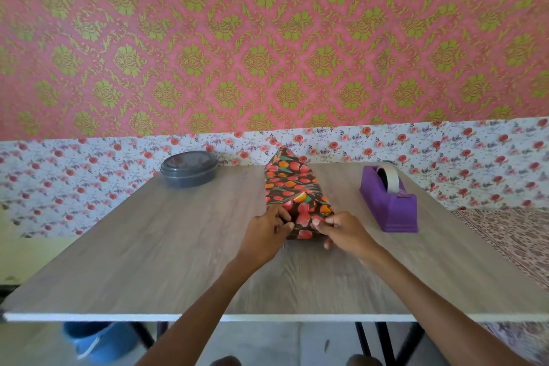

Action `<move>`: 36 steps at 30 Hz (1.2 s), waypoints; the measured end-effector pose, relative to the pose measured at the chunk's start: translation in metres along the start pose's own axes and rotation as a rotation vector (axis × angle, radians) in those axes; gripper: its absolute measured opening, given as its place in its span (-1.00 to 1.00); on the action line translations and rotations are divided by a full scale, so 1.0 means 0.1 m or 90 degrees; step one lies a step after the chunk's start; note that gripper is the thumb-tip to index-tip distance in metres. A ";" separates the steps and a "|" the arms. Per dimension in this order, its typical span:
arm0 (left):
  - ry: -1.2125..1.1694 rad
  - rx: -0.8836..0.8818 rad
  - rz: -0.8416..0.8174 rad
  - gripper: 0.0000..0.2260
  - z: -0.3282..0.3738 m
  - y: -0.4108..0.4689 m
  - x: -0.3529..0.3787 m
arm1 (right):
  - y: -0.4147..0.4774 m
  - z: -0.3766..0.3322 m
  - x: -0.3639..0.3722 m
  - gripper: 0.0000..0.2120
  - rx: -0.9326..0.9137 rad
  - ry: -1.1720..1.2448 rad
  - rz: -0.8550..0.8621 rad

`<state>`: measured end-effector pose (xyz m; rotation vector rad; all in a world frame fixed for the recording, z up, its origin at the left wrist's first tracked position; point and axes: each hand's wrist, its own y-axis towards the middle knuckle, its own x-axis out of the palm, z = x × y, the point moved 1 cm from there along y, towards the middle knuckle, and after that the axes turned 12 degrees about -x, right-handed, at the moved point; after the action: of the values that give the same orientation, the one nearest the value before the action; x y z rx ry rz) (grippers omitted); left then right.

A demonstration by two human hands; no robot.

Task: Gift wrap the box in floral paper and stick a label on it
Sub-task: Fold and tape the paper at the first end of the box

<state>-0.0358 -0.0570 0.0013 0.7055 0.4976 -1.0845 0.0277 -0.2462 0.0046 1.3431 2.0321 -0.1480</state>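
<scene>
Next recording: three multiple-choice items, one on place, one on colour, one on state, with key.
1. Where is the tape dispenser relative to the wrapped box? A. left of it B. right of it C. on top of it
2. The tape dispenser's colour? A. purple B. green C. white
3. What are the left hand and right hand doing? A. lying flat B. pinching the wrapped box's near end C. holding the tape dispenser
Key: 1 B, it stands on the person's right; 2 A, its body is purple; 3 B, fingers of both pinch the folds.

Floral-wrapped box (292,190) flat mid-table, near end paper half-folded.
</scene>
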 end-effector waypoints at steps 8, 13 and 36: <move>0.125 0.129 0.028 -0.83 0.02 -0.04 0.04 | -0.01 -0.09 0.02 -0.73 0.135 0.102 0.023; 0.310 0.214 0.060 -0.59 -0.02 -0.10 0.07 | -0.01 -0.10 0.02 -0.77 0.154 0.121 0.025; 0.199 0.262 0.055 -0.78 -0.13 -0.02 0.06 | -0.12 0.13 0.10 -0.66 -0.481 -0.410 0.068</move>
<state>-0.0360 -0.0520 -0.0126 1.2608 0.5075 -1.0092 0.0210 -0.2500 -0.0140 0.7738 1.2639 0.2000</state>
